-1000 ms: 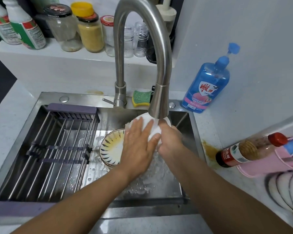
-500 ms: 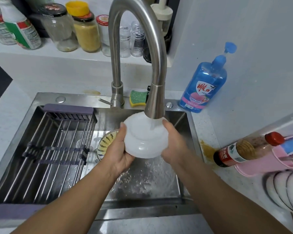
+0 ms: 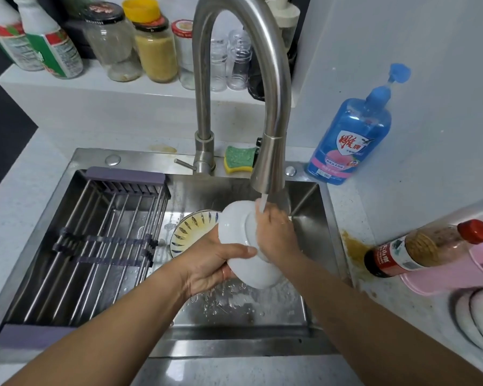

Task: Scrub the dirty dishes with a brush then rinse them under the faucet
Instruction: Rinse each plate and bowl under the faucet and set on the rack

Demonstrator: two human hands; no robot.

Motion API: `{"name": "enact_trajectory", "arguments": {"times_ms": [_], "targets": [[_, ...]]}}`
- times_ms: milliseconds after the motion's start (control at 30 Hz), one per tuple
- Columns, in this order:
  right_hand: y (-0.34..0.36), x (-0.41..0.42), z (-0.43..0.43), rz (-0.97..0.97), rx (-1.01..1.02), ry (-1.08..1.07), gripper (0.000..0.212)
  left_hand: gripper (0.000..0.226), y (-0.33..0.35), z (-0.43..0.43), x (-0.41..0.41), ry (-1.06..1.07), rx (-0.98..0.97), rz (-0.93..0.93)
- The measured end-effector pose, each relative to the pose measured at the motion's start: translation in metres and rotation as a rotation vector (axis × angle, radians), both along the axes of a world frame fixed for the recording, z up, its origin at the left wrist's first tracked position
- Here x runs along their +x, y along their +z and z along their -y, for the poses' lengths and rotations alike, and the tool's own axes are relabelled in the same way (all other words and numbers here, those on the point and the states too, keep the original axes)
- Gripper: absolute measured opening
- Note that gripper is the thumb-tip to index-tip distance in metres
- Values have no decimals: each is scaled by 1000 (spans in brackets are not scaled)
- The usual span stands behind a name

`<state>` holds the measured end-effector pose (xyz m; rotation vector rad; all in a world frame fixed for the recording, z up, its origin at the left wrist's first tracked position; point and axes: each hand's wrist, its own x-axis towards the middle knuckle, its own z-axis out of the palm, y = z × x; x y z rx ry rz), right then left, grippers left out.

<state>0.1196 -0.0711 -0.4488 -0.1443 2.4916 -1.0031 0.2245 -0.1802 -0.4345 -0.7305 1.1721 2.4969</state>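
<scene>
The white bowl [image 3: 236, 229] was up in the air over the sink [image 3: 313, 207], right under the faucet [image 3: 271, 151]. It was tipped on its side, so its bottom faced up and to the right and its open mouth faced down and to the left. The left hand [image 3: 209, 260] held the low left edge, with the thumb [image 3: 240, 250] laid across the outside and the other fingers hidden under the rim. The right hand [image 3: 273, 235] sat on the bowl's bottom, its fingers [image 3: 273, 215] curled over the round foot there. The water [image 3: 263, 201] fell on those fingers and on the top of the bowl's outside, not into the bowl. So it looked like the outside was getting its rinse. To wash the inside next, the mouth would need to turn up to the water, and the left hand, which held the rim, seemed best placed to turn it. 1 more bowl, the yellow patterned bowl [image 3: 193, 229], lay in the sink just behind the left hand. No brush showed.
</scene>
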Motion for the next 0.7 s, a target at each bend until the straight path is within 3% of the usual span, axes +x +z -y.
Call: {"name": "enact_trajectory", "arguments": {"times_ms": [133,267,367,400,533,633,700], "targets": [[-1,10,8,-168,9,274,79,60,5,9,2,-81,-31,4],[7,4,12,-172,-25,426,62,47,13,18,4,-206,-112,24],[25,-2,24,-169,152,571,49,43,15,19,5,-277,-187,52],[35,-6,25,-120,185,555,49,48,13,21,5,-267,-156,42],[56,-29,13,266,1,111,60,64,10,36,10,-213,-36,-45],[49,-48,3,229,1,43,32,60,8,45,14,-121,29,-77],[39,-52,0,282,-27,-47,35,54,3,49,15,-32,71,-92]]}}
